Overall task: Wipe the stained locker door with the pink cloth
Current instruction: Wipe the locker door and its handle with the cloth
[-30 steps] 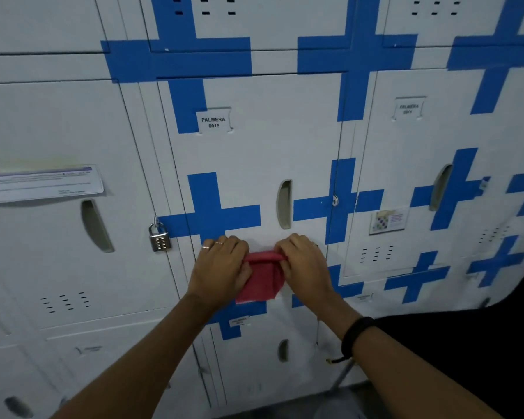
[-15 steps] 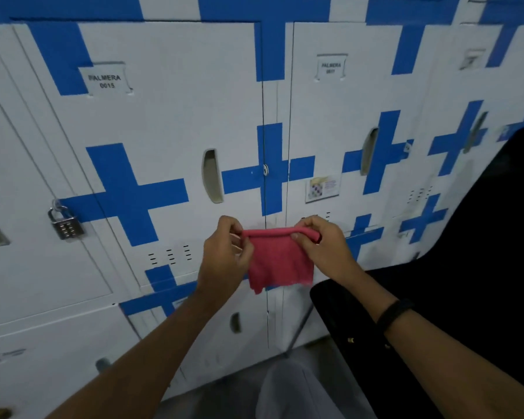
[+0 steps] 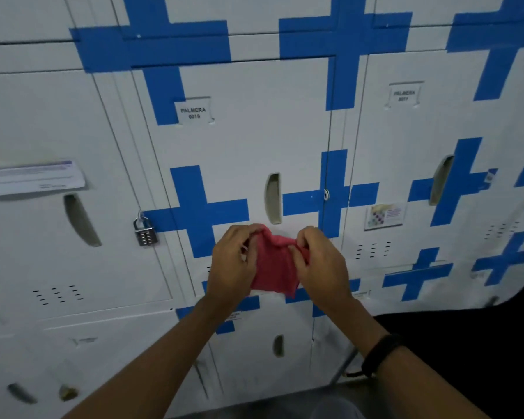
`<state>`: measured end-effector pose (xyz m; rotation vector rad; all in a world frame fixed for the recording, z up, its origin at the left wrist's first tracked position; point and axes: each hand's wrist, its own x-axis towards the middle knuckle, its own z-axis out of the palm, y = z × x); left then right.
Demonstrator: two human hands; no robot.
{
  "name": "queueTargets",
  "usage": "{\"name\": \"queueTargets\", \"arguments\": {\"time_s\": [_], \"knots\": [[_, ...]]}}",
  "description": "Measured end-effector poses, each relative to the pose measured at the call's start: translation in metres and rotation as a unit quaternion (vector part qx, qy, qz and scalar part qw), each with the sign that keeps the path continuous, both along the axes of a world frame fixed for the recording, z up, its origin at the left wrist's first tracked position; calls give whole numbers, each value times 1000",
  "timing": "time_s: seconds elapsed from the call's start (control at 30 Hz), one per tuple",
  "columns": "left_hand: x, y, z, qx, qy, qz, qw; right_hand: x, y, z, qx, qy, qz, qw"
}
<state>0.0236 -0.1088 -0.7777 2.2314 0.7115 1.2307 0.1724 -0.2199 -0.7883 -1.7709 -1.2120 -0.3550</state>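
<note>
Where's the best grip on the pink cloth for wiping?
Bunch the top fold of the pink cloth, coming from the front. Left hand and right hand already pinch its upper corners, and the rest hangs limp, so the lower edge gives no firm hold.

A bank of white metal lockers [image 3: 73, 131] fills the view, doors set in rows and columns. Blue tape crosses [image 3: 204, 207] mark the door corners and seams. Small white name labels [image 3: 194, 113] sit near the upper corners of doors; one reads PALMERA 0015. Each door has a recessed vertical handle slot [image 3: 80, 220] and rows of vent slits [image 3: 56, 294]. A combination padlock [image 3: 145, 232] hangs at one door edge. A paper notice [image 3: 31, 178] is fixed on the left door. Lighting is dim and even.
</note>
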Motion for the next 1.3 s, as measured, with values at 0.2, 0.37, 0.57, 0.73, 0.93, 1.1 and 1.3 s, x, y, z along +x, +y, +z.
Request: {"name": "queueTargets", "arguments": {"time_s": [0.2,0.37,0.57,0.73,0.93,1.1,1.3], "knots": [[15,-6,41,-34,-48,-47,997,-43,21,-5,90,54,60,993],[17,4,70,30,-68,-107,991,-46,44,22,208,101,38,972],[8,24,81,227,-11,-12,974,-34,65,55,173,28,7,984],[7,42,78,327,58,47,942,-38,72,68,125,142,-62,980],[10,46,63,353,76,70,930,-55,57,47,17,76,-88,993],[9,47,57,360,98,90,923,-42,58,44,-142,-233,-185,944],[4,40,58,358,114,94,922,-38,41,86,-262,-279,-136,914]]}}
